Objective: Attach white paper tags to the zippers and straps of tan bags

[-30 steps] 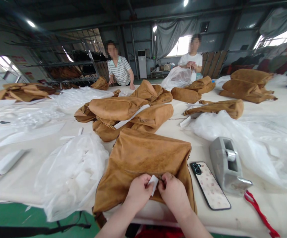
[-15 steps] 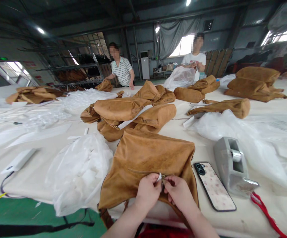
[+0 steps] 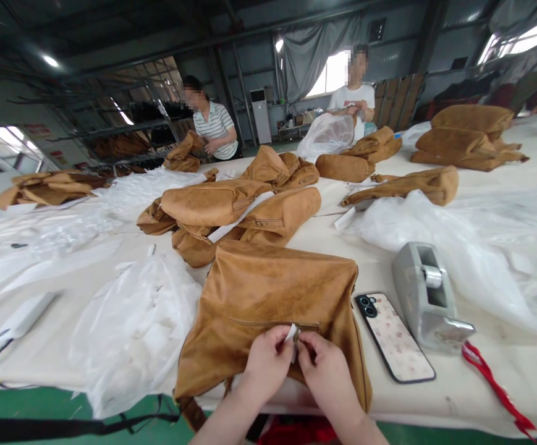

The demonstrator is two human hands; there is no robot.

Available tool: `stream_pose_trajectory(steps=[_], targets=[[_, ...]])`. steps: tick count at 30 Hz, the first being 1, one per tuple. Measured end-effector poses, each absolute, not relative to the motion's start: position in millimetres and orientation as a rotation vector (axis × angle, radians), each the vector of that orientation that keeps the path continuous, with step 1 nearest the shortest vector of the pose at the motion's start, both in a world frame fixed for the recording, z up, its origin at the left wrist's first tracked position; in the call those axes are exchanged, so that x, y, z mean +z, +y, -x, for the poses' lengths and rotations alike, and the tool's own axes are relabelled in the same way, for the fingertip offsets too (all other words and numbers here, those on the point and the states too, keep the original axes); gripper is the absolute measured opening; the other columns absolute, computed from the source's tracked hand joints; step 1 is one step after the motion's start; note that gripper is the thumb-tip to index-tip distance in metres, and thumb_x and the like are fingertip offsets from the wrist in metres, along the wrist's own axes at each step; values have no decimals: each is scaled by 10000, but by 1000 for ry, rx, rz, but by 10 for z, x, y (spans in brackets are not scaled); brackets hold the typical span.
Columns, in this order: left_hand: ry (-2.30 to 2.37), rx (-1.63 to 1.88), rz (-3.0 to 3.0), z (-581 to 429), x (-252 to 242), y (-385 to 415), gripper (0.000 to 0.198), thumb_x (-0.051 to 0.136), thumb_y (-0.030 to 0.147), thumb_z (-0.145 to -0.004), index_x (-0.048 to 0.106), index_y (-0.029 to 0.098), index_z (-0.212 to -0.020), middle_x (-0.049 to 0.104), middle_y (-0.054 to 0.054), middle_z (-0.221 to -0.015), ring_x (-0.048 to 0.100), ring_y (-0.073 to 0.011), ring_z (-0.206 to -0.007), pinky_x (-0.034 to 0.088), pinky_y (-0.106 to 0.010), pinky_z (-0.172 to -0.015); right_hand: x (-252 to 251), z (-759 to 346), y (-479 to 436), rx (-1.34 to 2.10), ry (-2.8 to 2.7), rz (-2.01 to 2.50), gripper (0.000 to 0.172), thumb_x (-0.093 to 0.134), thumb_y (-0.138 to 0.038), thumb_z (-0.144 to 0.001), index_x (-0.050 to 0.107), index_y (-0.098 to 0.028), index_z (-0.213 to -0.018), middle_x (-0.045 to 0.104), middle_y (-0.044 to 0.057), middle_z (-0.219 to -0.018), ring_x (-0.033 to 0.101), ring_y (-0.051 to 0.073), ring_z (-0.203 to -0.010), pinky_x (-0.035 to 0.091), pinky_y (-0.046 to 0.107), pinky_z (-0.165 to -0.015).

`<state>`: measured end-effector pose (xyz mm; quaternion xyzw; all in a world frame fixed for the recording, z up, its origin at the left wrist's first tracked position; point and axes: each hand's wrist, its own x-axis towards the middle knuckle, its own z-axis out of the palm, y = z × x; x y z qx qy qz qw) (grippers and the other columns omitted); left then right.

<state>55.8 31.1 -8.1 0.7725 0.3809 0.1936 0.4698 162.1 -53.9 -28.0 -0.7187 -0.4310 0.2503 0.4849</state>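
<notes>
In front of me a brown leather bag [image 3: 272,281] lies flat at the table's near edge, a zipper [image 3: 254,322] running across its face. Over the zipper's right part, my left hand [image 3: 268,358] pinches a small white slip of paper [image 3: 291,334] between thumb and fingers. Close against it, my right hand [image 3: 324,364] is closed at the zipper pull, which its fingertips mostly hide. The two hands' fingertips nearly meet.
Right of the bag lie a phone [image 3: 395,337] and a grey tape dispenser [image 3: 428,296]. A clear plastic bag with white scraps [image 3: 133,327] sits left. More brown bags [image 3: 240,213] are piled beyond. Two people [image 3: 215,127] stand across the table [image 3: 124,247].
My view has shifted slightly, moving the scene left. My hands stay pinched at the zipper, the white slip still between my left fingers. The striped-shirt person now handles a brown bag.
</notes>
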Motion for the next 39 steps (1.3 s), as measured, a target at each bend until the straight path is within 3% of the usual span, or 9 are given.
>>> stream_pose_trajectory(steps=[5,12,16,19,23,30,39], targets=[[1023,440,-1914,-623,-74,349,249,510,340,-851,699,193,-783,722,-29,-758,651,-176,-713,477,-242,-667,-262,-1624,-548,630,-1080,1725,242,450,-215,-878,690,-204,-857,717,49,-784,680,199,-750,509,287,-794],[1091,404,-1911,-673,-112,388,268,486,331,-838,647,178,-688,677,-34,-661,636,-173,-647,460,-246,-606,-278,-1651,-544,641,-1066,1709,239,444,-200,-868,680,-205,-826,724,58,-820,679,196,-757,500,280,-764],[1076,364,-1814,-605,-74,413,292,460,386,-852,635,171,-759,661,-21,-646,634,-150,-570,501,-240,-583,-304,-1677,-519,692,-1042,1755,268,403,-240,-890,652,-201,-796,698,49,-714,648,185,-599,479,271,-583],[1070,337,-1724,-562,-53,426,305,487,429,-825,633,169,-763,656,-17,-644,633,-148,-565,520,-240,-577,-320,-1688,-484,886,-928,1721,316,375,-327,-908,602,-201,-727,630,13,-579,549,144,-401,384,237,-396],[1035,345,-1699,-555,-72,418,338,494,461,-817,648,164,-766,674,-34,-667,650,-171,-599,523,-252,-578,-310,-1690,-424,1078,-741,1636,302,449,-414,-855,567,-197,-681,588,-22,-529,456,96,-303,282,202,-309],[1027,421,-1991,-553,-33,350,282,461,326,-874,654,196,-716,679,-32,-678,617,-167,-629,450,-238,-607,-312,-1661,-336,1109,-637,1594,219,507,-389,-734,558,-183,-683,604,-25,-530,429,70,-296,252,176,-291],[1032,491,-2186,-516,6,337,229,483,215,-869,704,225,-812,706,-47,-844,639,-190,-799,458,-259,-742,-338,-1657,-329,1167,-541,1469,364,497,-521,-753,558,-164,-785,588,-28,-540,422,63,-285,210,168,-270]])
